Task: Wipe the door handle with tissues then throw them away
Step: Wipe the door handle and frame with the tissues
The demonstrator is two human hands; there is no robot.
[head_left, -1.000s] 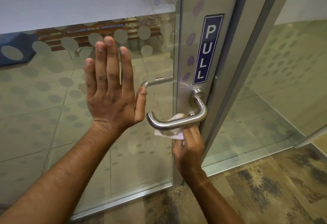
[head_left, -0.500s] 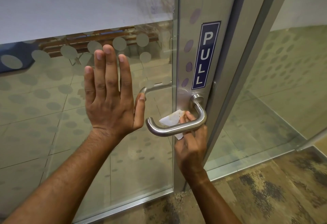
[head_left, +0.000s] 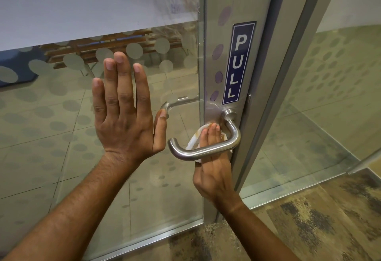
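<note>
Room: a glass door (head_left: 144, 178) is standing in a brushed metal frame (head_left: 218, 58); mottled brown carpet (head_left: 319, 219) is lying near, pale floor tiles are showing through the pane.
Glass: frosted round dots are scattering across the pane, under a solid frosted band at the top.
Sign: a blue vertical plate (head_left: 239, 62) is reading PULL, fixed above the door handle (head_left: 206, 151).
Door handle: 1 satin steel tube, round in section, is curving left from its rosette.
Left hand (head_left: 125, 116): is lying flat on the glass, fingers spread, gripping nothing.
Right hand (head_left: 214, 170): is reaching up behind the lever, fingers pressing the tissue (head_left: 194, 140) against the door plate.
Tissue: white, crumpled, brown-stained, is sitting between lever and plate.
</note>
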